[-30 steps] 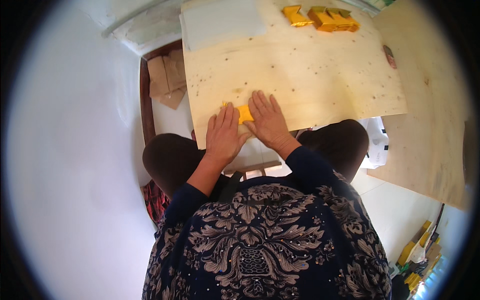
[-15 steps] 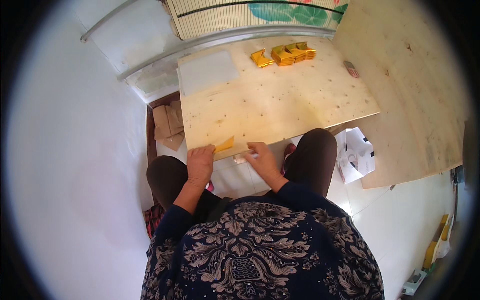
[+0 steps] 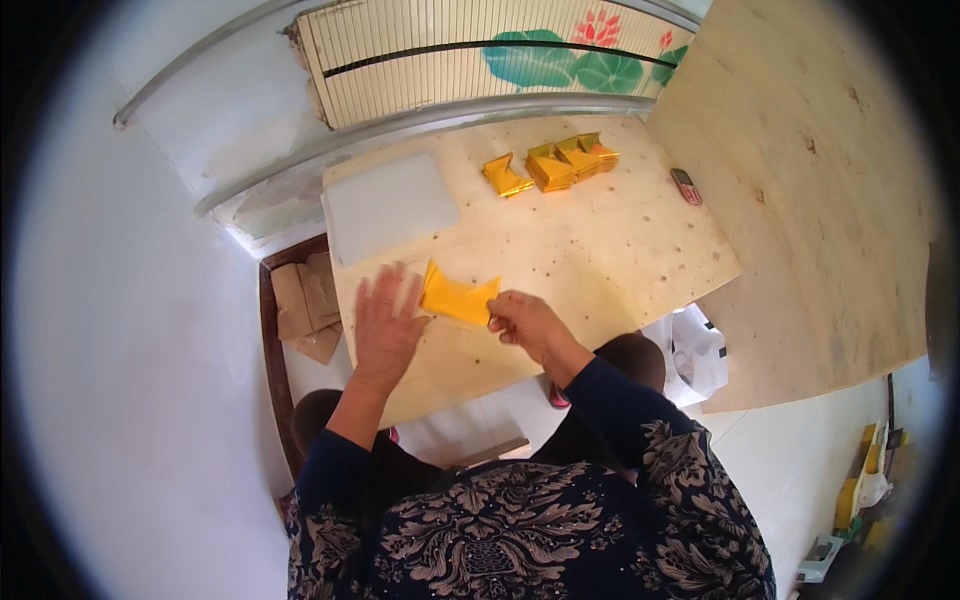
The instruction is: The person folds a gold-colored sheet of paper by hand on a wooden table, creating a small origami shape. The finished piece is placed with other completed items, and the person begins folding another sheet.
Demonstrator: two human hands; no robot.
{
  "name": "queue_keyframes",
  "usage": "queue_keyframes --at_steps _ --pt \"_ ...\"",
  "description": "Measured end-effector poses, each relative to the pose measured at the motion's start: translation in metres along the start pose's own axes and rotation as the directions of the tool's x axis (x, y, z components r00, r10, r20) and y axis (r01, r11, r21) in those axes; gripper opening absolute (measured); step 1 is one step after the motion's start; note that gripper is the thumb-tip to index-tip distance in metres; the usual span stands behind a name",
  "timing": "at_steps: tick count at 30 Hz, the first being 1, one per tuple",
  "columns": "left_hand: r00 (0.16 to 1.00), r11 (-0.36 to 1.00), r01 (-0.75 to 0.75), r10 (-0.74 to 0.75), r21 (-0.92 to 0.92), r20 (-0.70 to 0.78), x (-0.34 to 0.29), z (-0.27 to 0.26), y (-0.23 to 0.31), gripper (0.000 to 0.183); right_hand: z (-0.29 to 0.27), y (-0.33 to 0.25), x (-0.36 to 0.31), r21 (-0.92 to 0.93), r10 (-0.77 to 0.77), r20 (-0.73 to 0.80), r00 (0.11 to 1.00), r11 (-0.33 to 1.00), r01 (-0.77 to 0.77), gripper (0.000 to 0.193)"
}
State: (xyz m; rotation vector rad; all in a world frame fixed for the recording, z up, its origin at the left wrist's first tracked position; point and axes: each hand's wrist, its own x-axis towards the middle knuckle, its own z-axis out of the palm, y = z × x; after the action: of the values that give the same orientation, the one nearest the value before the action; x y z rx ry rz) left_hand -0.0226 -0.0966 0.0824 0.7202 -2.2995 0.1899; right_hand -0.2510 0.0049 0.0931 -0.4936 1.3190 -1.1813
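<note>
A folded gold paper (image 3: 460, 297) with two pointed upper corners and a dipped top edge is over the wooden table (image 3: 590, 270), toward its near left. My right hand (image 3: 527, 322) pinches its right end between thumb and fingers. At the other end, my left hand (image 3: 388, 318) is open with fingers spread, slightly blurred by motion. Its thumb lies close to the paper's left end; whether it touches I cannot tell. Farther back is a row of similar folded gold papers (image 3: 570, 165), stacked several deep, with a smaller pile of folded gold papers (image 3: 507, 178) just left of it.
A pale translucent sheet (image 3: 395, 205) lies on the table's far left. Near the right side rests a red mobile phone (image 3: 686, 187), below a tall plywood panel (image 3: 800, 200). Brown paper (image 3: 305, 305) lies left of the table; a white bag (image 3: 697, 355) stands below its right edge.
Both hands have moved forward from the table's near edge to over its top. The gold paper, earlier seen narrow by my left hand, now shows its broad face in my right. The view has shifted.
</note>
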Motion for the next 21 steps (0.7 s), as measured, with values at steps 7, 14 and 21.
queue_keyframes --at_steps 7,14,21 --pt "0.782 0.751 0.609 -0.623 -0.256 0.032 -0.011 0.052 -0.08 0.053 -0.054 -0.067 0.142 0.213 -0.26 -0.355 0.898 0.913 0.349 0.011" --pt "0.763 0.681 0.633 -0.629 -0.368 0.147 -0.003 0.055 -0.071 0.041 -0.07 -0.089 0.235 0.358 -0.149 -0.493 0.857 0.863 0.356 0.012" --pt "0.744 0.657 0.665 -0.629 -0.356 0.228 0.002 0.05 -0.067 0.035 -0.072 -0.095 0.248 0.334 -0.115 -0.532 0.839 0.882 0.332 0.015"
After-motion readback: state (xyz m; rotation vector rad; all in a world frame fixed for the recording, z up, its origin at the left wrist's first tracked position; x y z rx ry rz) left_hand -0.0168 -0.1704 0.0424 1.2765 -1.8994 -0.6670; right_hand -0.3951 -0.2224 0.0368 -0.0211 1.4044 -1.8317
